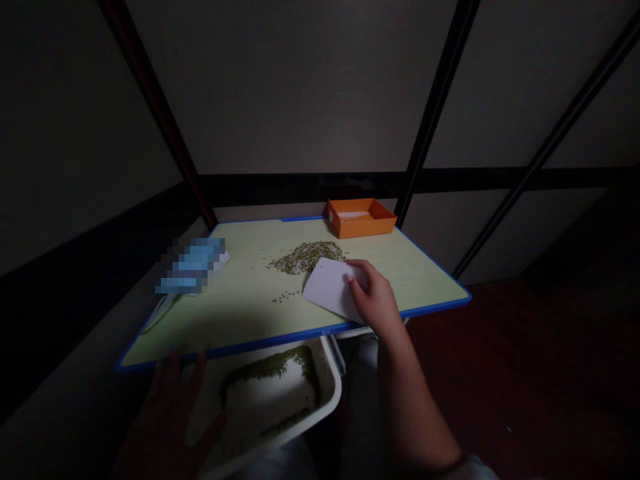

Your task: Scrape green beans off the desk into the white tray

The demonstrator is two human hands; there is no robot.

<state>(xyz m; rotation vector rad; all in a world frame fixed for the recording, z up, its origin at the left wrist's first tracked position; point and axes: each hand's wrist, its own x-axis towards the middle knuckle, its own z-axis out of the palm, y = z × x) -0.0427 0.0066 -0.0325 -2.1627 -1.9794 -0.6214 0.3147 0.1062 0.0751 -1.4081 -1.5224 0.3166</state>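
My right hand [376,298] grips a white card [329,285] that rests on the pale table [240,313], just right of a pile of small green beans [306,257]. My left hand [170,413] is below the table's front edge, fingers spread against the side of a white tray [327,363]. The tray is held under the edge and has green beans [273,370] lying along its walls.
An orange box [361,217] stands at the table's far edge. A blurred blue object [193,265] lies at the left of the table. The table has a blue rim. Dark wall panels and black bars stand behind; dark floor lies to the right.
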